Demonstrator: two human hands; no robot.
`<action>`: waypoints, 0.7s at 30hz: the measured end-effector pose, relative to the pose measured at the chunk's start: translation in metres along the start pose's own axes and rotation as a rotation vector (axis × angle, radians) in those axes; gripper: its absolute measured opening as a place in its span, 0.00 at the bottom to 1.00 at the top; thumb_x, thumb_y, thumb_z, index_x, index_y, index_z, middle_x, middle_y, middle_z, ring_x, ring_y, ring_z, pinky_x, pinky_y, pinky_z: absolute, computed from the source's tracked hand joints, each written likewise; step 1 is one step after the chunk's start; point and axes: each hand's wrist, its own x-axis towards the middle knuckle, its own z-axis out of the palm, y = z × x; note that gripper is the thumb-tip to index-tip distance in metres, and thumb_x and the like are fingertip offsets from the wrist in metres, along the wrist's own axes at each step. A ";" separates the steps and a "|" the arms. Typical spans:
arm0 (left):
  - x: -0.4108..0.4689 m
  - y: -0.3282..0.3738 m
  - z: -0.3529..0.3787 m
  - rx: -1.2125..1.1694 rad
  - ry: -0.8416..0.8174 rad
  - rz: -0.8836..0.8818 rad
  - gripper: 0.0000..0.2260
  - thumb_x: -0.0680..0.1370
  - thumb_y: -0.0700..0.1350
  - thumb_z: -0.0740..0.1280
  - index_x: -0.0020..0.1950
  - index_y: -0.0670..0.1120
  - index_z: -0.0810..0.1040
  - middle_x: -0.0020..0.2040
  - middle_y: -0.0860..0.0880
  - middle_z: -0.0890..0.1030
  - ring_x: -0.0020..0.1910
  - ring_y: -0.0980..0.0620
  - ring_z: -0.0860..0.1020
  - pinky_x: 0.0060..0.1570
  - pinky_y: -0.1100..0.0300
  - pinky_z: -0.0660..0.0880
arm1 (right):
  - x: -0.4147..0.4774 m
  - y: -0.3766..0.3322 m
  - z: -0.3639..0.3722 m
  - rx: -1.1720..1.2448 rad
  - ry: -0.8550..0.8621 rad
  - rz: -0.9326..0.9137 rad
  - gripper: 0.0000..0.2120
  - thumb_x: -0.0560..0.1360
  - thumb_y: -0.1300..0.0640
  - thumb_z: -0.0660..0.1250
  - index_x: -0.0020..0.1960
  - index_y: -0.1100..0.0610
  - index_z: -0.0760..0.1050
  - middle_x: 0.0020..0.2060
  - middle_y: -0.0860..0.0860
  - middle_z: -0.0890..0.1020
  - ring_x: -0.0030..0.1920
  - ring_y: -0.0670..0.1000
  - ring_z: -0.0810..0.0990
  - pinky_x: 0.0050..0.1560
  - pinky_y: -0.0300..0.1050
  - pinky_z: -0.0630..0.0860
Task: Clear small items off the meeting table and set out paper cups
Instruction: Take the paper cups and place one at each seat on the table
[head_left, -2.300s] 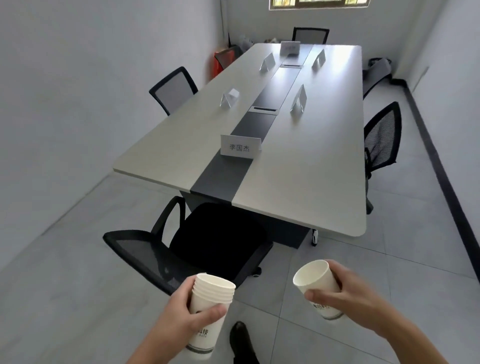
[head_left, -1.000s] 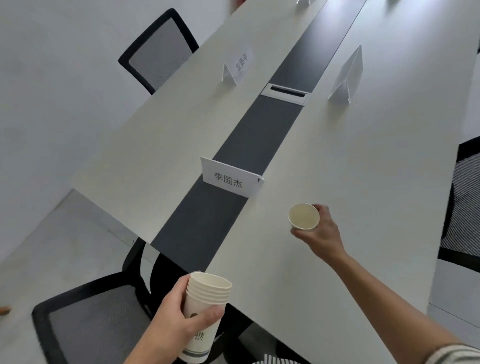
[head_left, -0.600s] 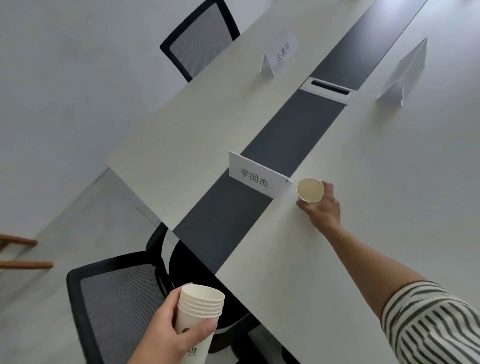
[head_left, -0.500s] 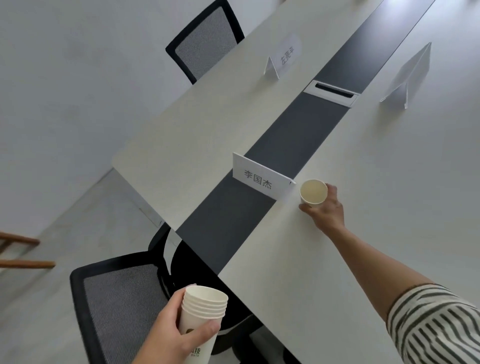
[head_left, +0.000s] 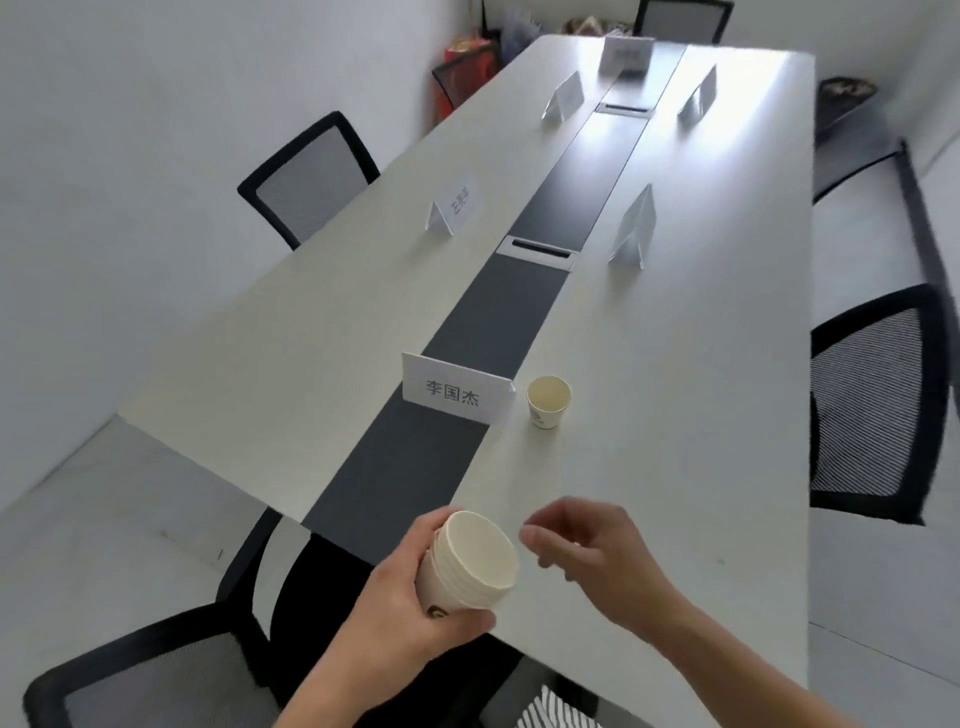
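You face a long white meeting table with a dark grey centre strip (head_left: 701, 364). Black mesh-backed office chairs (head_left: 306, 179) stand at its sides and ends. A plain white wall (head_left: 130, 104) lies left of it and pale grey floor tiles (head_left: 93, 519) beneath it. Bright glare falls on its far end.

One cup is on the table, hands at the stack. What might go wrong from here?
1. The stack of cups in the left hand looks tightly nested; the right hand, empty beside its rim, may pull off two at once.
2. The single cup stands close beside the name card; being light, it could tip if an arm brushes it.
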 end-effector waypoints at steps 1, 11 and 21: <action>-0.003 0.002 0.000 0.014 -0.024 0.048 0.35 0.64 0.51 0.79 0.67 0.64 0.67 0.57 0.59 0.78 0.56 0.59 0.77 0.52 0.71 0.75 | -0.014 -0.004 0.008 0.031 0.020 0.006 0.05 0.71 0.53 0.75 0.40 0.54 0.84 0.33 0.53 0.84 0.33 0.45 0.80 0.33 0.32 0.72; -0.033 0.010 0.036 0.206 -0.241 0.383 0.32 0.63 0.55 0.77 0.64 0.65 0.68 0.58 0.63 0.77 0.57 0.60 0.76 0.57 0.58 0.75 | -0.119 0.013 0.022 0.087 0.340 0.148 0.02 0.67 0.60 0.75 0.38 0.58 0.83 0.30 0.55 0.84 0.29 0.46 0.80 0.29 0.36 0.73; -0.042 0.045 0.105 0.383 -0.452 0.450 0.31 0.61 0.54 0.76 0.62 0.62 0.70 0.50 0.61 0.80 0.48 0.59 0.79 0.49 0.57 0.77 | -0.220 0.035 -0.023 0.469 0.440 0.123 0.24 0.63 0.50 0.77 0.57 0.56 0.78 0.46 0.52 0.86 0.43 0.49 0.82 0.38 0.46 0.77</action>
